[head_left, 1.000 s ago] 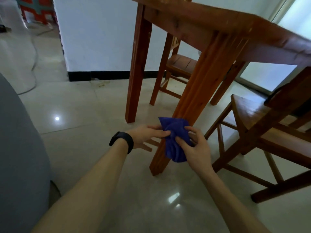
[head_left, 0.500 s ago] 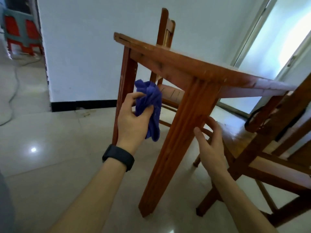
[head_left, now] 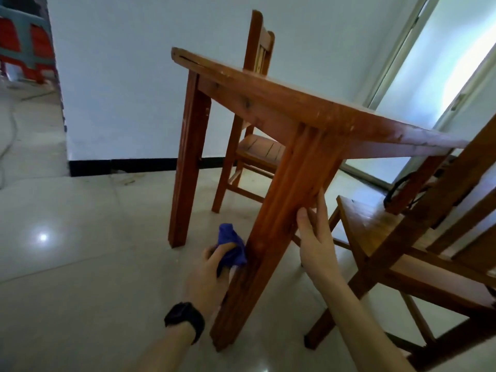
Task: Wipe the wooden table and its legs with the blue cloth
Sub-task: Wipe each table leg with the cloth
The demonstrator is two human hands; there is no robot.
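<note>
Left hand (head_left: 206, 275) grips the bunched cloth (head_left: 231, 247), fingers curled round it, and presses it against the left face of the table's (head_left: 268, 95) near leg (head_left: 271, 237). Right hand (head_left: 315, 237), fingers extended, lies flat on the leg's opposite face, higher up.

Blue cloth (head_left: 232, 248) bunched against near leg (head_left: 271, 237) of wooden table (head_left: 281, 103).

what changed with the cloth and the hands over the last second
The right hand let go of the blue cloth and now rests straight fingers higher on the near table leg. The left hand took the cloth alone, lifted it, then brought it down against the leg's left face. The table and chairs stayed put.
</note>
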